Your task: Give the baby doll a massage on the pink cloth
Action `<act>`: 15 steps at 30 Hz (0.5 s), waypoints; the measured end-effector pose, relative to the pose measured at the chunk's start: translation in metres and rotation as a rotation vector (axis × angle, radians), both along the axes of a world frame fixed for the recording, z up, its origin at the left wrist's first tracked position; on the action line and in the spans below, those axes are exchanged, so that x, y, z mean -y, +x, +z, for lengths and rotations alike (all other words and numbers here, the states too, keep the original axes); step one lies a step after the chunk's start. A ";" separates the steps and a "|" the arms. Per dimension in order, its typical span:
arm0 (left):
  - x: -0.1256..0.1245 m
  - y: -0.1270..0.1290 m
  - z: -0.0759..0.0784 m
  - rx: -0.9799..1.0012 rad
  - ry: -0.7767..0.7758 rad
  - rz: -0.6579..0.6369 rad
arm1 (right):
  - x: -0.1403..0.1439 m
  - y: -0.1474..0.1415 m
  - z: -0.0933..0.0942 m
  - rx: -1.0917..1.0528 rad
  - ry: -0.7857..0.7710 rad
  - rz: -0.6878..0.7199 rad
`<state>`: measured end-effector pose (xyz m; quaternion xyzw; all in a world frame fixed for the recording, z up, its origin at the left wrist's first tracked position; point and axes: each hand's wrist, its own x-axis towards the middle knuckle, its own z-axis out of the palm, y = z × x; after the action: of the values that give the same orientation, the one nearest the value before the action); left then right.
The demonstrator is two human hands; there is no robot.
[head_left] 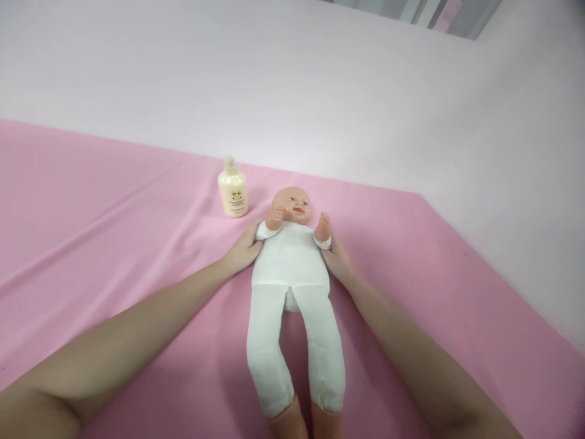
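Nearest you, both bare forearms run in from the bottom corners and converge on the doll (291,268); its bare feet drop out of the bottom edge, white-clad legs slightly spread and pointing back at you, head away from you; it lies face up, about centre frame, on the pink sheet (114,244); your left hand (244,249) rests against the doll's side at the shoulder, fingers loosely curved along the white top, touching it; whether it actually grasps the cloth, you cannot tell, since the fingertips are tucked at the torso edge; your right hand (337,259) does the same on the other side, pressed to the flank just under the raised arm, fingers mostly hidden behind the body, so that grip is unclear too; both doll arms are bent up, small fists near the face; the sheet covers the whole flat surface, with long shallow creases fanning across the left part; its right edge runs diagonally toward the lower right; just beyond the doll's head, to the left, a cream bottle (233,190) stands upright, apart from the doll; behind it a plain pale wall (292,79) fills the rest; striped material (439,12) shows at the top right.
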<state>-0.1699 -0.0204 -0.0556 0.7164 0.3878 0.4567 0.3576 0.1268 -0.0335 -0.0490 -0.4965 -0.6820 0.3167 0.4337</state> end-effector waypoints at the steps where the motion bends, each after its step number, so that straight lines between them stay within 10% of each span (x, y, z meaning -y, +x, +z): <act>1: 0.000 0.000 0.001 -0.002 -0.002 0.000 | 0.000 0.000 0.000 -0.005 -0.006 -0.005; 15: 0.000 0.000 0.000 -0.005 -0.004 0.005 | 0.000 -0.001 -0.001 -0.014 -0.019 -0.027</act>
<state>-0.1697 -0.0202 -0.0558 0.7160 0.3914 0.4548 0.3569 0.1261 -0.0334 -0.0501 -0.5074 -0.6691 0.3206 0.4381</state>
